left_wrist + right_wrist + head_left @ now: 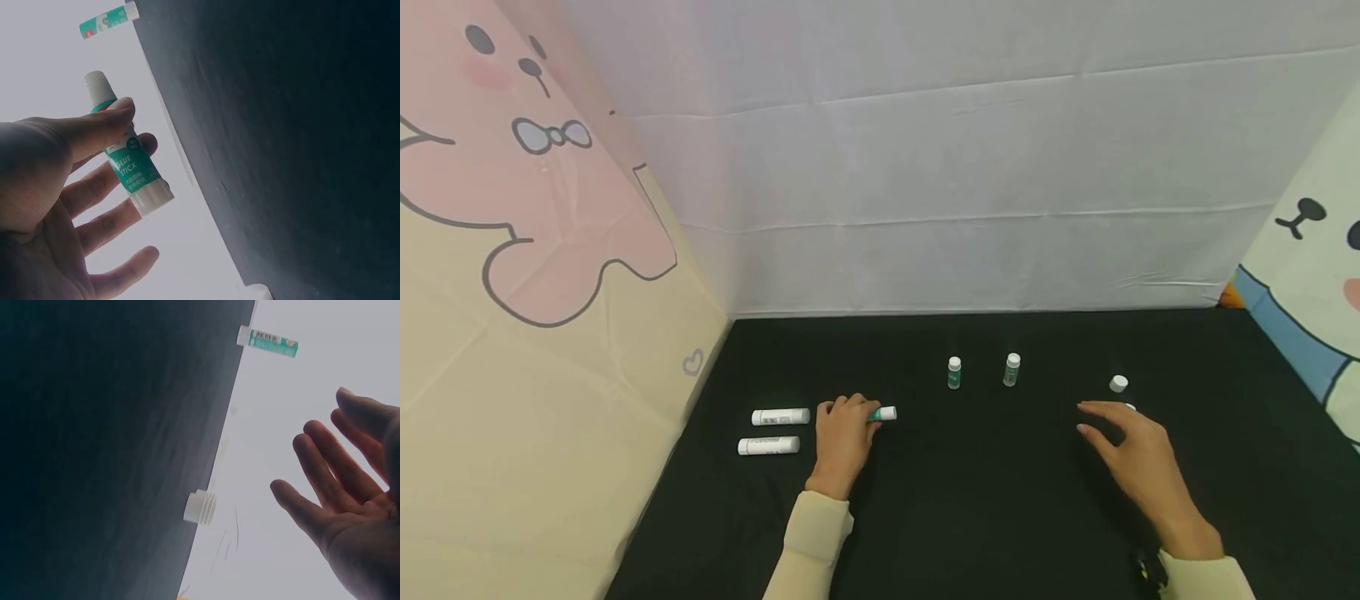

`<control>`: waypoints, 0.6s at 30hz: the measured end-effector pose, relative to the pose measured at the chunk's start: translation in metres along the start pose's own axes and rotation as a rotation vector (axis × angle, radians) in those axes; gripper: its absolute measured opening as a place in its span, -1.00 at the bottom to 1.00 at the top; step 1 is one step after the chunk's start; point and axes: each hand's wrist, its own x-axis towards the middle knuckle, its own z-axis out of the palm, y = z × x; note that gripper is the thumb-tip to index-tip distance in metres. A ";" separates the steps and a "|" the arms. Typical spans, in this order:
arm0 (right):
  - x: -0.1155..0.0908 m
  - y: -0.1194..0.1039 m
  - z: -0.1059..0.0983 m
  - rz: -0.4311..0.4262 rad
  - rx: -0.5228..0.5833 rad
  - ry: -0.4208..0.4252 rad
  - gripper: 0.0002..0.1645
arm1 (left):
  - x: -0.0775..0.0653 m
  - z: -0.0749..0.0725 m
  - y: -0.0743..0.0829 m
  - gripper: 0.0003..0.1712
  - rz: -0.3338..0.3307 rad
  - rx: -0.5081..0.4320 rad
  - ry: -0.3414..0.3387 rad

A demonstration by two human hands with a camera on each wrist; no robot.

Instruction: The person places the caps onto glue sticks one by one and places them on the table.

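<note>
My left hand [841, 442] pinches a green-labelled glue stick [134, 165] between thumb and fingers, near the left side of the black table. The stick lies slanted in the left wrist view, with a white part showing at each end. Over the right side of the table, my right hand [1142, 467] has its thumb and fingers spread apart and holds nothing. Just beyond its fingertips sits a white cap [1118, 383], ribbed in the right wrist view. A second white piece [1131, 407] is mostly hidden behind that hand.
Two green-labelled glue sticks, one left [954, 373] and one right [1012, 370], stand upright toward the back. Two white tubes, one farther [781, 417] and one nearer [769, 446], lie left of my left hand. A white cloth wall [925, 267] borders the table's back edge.
</note>
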 end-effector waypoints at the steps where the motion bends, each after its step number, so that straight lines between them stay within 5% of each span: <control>1: 0.001 0.002 -0.001 0.006 0.000 -0.001 -0.56 | 0.000 0.000 -0.002 -0.71 -0.004 0.001 -0.002; 18: 0.005 0.027 -0.009 0.072 -0.034 -0.026 -0.55 | 0.008 -0.002 -0.022 -0.71 -0.039 0.031 -0.027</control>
